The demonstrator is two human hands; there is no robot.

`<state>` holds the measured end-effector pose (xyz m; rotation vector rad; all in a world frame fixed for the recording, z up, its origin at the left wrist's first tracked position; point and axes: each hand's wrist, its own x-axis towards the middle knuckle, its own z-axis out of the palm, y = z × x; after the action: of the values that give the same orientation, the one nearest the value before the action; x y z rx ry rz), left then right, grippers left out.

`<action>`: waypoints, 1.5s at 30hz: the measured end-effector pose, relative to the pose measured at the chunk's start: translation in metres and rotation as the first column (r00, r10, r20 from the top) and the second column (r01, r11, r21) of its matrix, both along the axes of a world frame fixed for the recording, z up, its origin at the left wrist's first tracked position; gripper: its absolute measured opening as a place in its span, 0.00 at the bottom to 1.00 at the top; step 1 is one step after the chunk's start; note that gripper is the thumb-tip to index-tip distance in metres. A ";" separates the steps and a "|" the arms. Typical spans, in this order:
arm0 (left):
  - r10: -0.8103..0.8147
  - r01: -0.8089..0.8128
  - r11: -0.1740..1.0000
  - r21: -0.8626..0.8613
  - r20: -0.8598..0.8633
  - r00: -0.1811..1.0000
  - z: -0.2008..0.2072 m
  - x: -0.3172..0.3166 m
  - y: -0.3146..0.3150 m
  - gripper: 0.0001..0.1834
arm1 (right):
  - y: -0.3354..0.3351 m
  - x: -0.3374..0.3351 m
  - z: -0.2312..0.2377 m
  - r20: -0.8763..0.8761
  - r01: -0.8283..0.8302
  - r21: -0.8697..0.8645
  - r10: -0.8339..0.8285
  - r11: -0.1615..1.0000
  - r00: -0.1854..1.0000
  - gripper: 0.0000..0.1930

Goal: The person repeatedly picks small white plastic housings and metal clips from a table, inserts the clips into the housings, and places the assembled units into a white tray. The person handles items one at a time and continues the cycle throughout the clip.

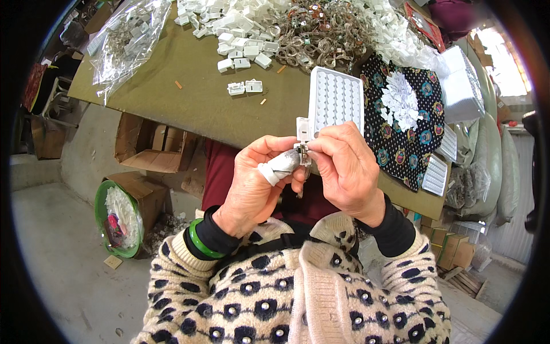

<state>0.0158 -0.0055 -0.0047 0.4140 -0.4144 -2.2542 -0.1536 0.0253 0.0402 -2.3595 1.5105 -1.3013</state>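
Just beyond the table's near edge, over my lap, a small white hinged plastic case (303,127) is held with its lid folded up. My left hand (240,186) grips its lower part from the left; one finger wears a grey-white finger cover (281,167). From the right, the thumb and fingers of my right hand (350,178) pinch the same case. A tiny dark or metallic part shows between the fingertips, too small to name. Right behind the hands lies a white tray (337,98) with rows of small hollows. Another opened white case (245,87) rests farther left.
Heaps of white cases (247,50) and clear-brown looped pieces (321,31) cover the table's far side. A clear bag (129,49) lies at left. White slips (400,103) sit on a patterned cloth (395,157) at right. A green-rimmed basket (137,226) and cardboard box (152,143) stand below left.
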 end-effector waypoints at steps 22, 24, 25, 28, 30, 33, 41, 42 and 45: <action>-0.053 0.071 0.987 -0.147 0.122 0.991 0.009 -0.005 0.001 0.08 | 0.004 -0.007 0.014 0.813 -0.446 0.526 -0.275 0.725 0.513 0.17; -0.061 0.071 0.991 -0.118 0.087 0.994 0.007 -0.005 0.001 0.08 | 0.006 -0.008 0.011 0.784 -0.370 0.526 -0.267 0.765 0.561 0.13; -0.061 0.069 0.993 -0.098 0.078 0.995 0.007 -0.004 0.000 0.08 | 0.007 -0.007 0.009 0.776 -0.318 0.495 -0.247 0.809 0.580 0.10; -0.071 0.074 0.995 -0.064 0.039 0.997 0.007 -0.002 0.000 0.09 | 0.010 -0.001 0.002 0.694 -0.166 0.417 -0.195 0.894 0.692 0.08; -0.082 0.083 0.996 -0.036 0.024 0.996 0.007 -0.002 0.000 0.09 | 0.012 0.003 -0.001 0.598 -0.062 0.370 -0.187 0.927 0.779 0.08; -0.068 0.069 0.997 -0.018 0.043 0.997 0.006 -0.004 0.003 0.09 | 0.018 0.009 -0.004 0.574 0.006 0.347 -0.217 0.938 0.789 0.08; 0.032 -0.027 0.992 -0.120 0.039 0.999 0.003 -0.006 0.007 0.08 | 0.003 0.009 -0.009 0.318 -0.030 -0.038 0.041 0.999 0.947 0.16; 0.029 -0.027 0.993 -0.119 0.018 0.999 0.003 -0.005 0.006 0.08 | 0.002 0.008 -0.008 0.332 -0.062 -0.024 0.067 0.998 0.941 0.17; 0.063 -0.061 0.998 -0.033 0.076 0.995 0.003 -0.006 0.006 0.09 | 0.012 0.009 -0.006 0.395 -0.146 0.187 0.062 0.971 0.917 0.19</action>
<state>0.0097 0.0003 -0.0019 0.4928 -0.4696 -2.1739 -0.1447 0.0372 0.0340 -1.8844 1.3086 -1.3961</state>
